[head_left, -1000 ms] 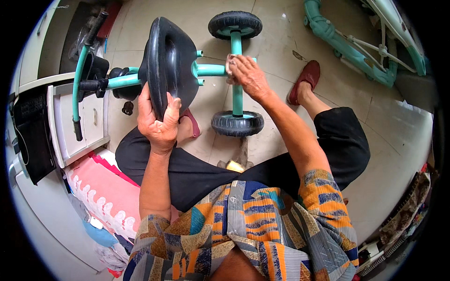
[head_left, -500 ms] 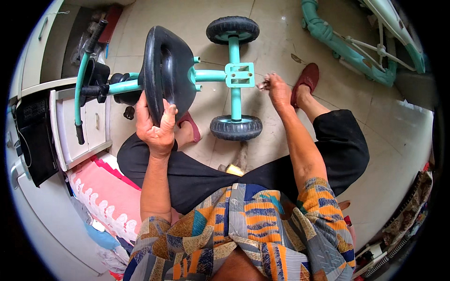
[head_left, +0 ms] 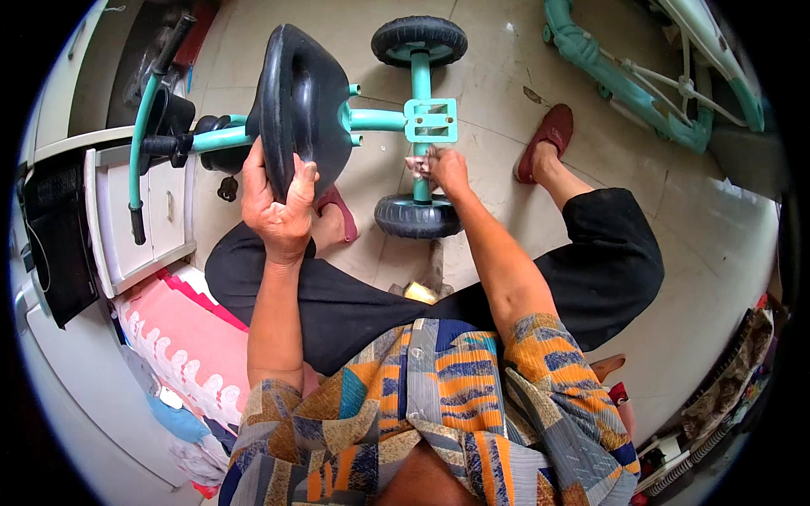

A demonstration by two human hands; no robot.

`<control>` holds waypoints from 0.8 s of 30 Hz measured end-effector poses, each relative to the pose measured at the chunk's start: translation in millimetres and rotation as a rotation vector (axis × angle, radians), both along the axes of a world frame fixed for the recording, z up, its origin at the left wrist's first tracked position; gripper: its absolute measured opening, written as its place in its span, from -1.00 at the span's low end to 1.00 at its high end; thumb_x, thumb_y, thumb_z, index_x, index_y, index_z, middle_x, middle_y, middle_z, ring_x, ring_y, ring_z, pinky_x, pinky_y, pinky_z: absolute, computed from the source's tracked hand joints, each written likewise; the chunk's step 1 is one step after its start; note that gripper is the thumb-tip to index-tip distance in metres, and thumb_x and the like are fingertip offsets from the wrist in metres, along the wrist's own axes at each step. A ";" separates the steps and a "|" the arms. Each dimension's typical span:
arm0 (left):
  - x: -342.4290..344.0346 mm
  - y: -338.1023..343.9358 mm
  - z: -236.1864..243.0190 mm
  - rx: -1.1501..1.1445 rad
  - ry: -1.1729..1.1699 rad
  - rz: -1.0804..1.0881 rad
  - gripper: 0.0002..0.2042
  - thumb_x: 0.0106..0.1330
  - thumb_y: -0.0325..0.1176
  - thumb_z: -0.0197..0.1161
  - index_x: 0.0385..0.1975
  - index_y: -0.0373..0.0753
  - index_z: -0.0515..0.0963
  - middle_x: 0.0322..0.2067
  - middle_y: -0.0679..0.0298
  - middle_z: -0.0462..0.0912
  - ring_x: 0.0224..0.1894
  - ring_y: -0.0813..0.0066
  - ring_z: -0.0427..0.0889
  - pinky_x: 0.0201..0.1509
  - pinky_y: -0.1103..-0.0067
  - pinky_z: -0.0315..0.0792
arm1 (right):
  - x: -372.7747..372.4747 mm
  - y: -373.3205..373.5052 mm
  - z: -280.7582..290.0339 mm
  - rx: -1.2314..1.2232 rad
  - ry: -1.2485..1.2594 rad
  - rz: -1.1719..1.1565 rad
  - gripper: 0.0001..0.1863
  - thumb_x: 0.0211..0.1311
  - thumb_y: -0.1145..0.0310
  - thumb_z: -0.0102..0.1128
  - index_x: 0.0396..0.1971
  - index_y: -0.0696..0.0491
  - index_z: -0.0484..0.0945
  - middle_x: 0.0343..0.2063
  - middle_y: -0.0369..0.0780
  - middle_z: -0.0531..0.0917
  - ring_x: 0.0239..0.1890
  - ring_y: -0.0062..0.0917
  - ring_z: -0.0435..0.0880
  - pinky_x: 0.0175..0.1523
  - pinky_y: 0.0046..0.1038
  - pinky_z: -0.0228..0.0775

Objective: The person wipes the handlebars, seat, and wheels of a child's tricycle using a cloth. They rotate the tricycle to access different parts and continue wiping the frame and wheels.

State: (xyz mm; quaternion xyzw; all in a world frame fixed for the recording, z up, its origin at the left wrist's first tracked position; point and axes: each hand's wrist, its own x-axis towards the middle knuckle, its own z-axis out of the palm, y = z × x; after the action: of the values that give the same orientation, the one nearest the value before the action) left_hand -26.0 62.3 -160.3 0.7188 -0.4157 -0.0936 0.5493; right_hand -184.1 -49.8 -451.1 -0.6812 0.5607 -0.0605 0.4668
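Note:
A child's tricycle with a teal frame [head_left: 377, 121] lies across in front of me, its handlebar [head_left: 136, 169] at the left. My left hand [head_left: 283, 207] is closed on the near edge of the black seat [head_left: 316, 114], thumb on the right side. Pinched in my right hand [head_left: 449, 172] is a small crumpled pale rag [head_left: 417, 164], pressed to the teal rear axle just beyond the near black wheel [head_left: 418, 217]. The far wheel [head_left: 419, 40] is at the axle's other end, past the square bracket [head_left: 431, 121].
My feet in dark red shoes [head_left: 553, 133] stand either side of the rear axle. A teal and white folded frame [head_left: 624, 76] is at the far right. White drawers [head_left: 160, 211] and a pink cloth [head_left: 181, 350] lie to the left. A yellowish object [head_left: 420, 293] sits between my legs.
My right hand has moved left and slightly nearer with the rag, from the air right of the bracket onto the axle. My left hand keeps its hold on the seat.

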 end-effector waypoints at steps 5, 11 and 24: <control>13.4 5.3 -8.4 -0.028 -0.014 -0.011 -0.54 0.24 -0.52 0.31 0.14 -0.46 0.39 -0.29 0.24 0.59 -0.41 0.60 0.60 -0.30 0.68 0.54 | -28.5 14.4 7.7 0.240 0.199 0.547 -0.70 0.03 0.18 0.35 -0.33 0.10 0.73 -0.43 0.01 0.70 -0.36 -0.24 0.72 -0.20 -0.28 0.51; 15.6 4.8 -6.5 -0.011 0.012 -0.081 -0.47 0.23 -0.56 0.29 0.22 -0.47 0.33 -0.26 0.22 0.61 -0.35 0.60 0.60 -0.23 0.67 0.57 | -37.2 23.7 10.3 0.238 0.120 0.430 -0.69 -0.01 0.20 0.36 -0.30 0.08 0.73 -0.42 -0.02 0.71 -0.34 -0.26 0.72 -0.16 -0.30 0.50; 32.9 12.9 3.9 0.077 0.187 -0.253 -0.42 0.22 -0.60 0.27 0.28 -0.26 0.35 -0.25 0.34 0.60 -0.29 0.65 0.57 -0.13 0.67 0.55 | -23.7 101.8 38.7 0.073 0.029 0.035 -0.76 0.17 0.17 0.21 -0.29 -0.04 0.72 -0.34 0.00 0.68 -0.22 -0.08 0.67 -0.08 -0.14 0.49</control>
State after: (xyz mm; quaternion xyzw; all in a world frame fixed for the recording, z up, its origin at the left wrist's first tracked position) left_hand 6.9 75.3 -156.4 0.6694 -0.4462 -0.2446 0.5413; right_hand -207.7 52.0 -412.3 -0.6745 0.5571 -0.0220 0.4840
